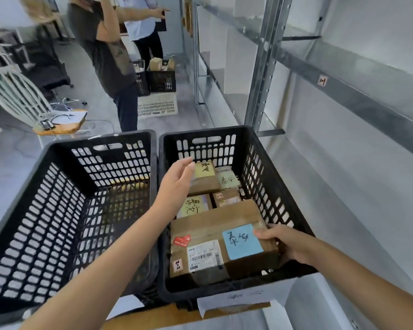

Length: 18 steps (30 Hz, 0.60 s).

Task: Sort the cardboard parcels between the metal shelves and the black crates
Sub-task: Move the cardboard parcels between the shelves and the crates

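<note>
**Right hand on the big parcel, left hand over the far one**

Two black crates stand side by side next to the metal shelves [262,67]. The left crate [57,198] shows only its mesh walls. The right crate [267,148] holds the cardboard parcels. The large parcel [212,225], which carries a blue note [242,241], lies against the crate's near wall. The right hand [289,244] grips the parcel's right edge, thumb on top and fingers curled beneath. The left hand [177,184] has straight fingers held together. It is over the yellow-noted parcel [204,179] near the far wall; whether it touches is unclear. Three smaller parcels lie between these two.
</note>
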Tool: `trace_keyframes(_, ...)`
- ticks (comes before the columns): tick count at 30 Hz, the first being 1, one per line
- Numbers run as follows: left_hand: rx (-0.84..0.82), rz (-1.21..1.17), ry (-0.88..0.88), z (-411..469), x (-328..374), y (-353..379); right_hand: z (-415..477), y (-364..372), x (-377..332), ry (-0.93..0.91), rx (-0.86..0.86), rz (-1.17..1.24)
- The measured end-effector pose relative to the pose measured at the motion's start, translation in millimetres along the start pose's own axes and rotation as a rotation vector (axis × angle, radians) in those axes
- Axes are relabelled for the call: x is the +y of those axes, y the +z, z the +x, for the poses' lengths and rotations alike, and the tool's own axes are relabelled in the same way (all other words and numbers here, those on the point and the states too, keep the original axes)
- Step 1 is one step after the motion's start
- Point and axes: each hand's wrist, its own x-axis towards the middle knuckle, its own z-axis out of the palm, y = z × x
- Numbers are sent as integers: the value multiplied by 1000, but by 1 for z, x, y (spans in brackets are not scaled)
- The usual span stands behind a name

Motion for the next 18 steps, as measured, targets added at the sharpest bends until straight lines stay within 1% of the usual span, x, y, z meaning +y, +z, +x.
trace_keyframes(3,-10,-1,-8,5,-5,5,12,0,0,121,-39,-117)
trace_keyframes(5,-11,-15,-18,6,-8,6,20,3,-3,164,-60,-208)
trace_keyframes(9,-21,-11,-25,5,-15,7,31,12,-8,185,-80,-353)
trace_keyframes(13,-66,22,-27,5,-21,9,34,15,-10,141,-82,-452)
trace_keyframes(15,-90,54,-19,6,-22,11,35,13,-11,106,-39,-471)
trace_keyframes(18,-121,110,-18,7,-22,16,41,14,-14,16,136,-466)
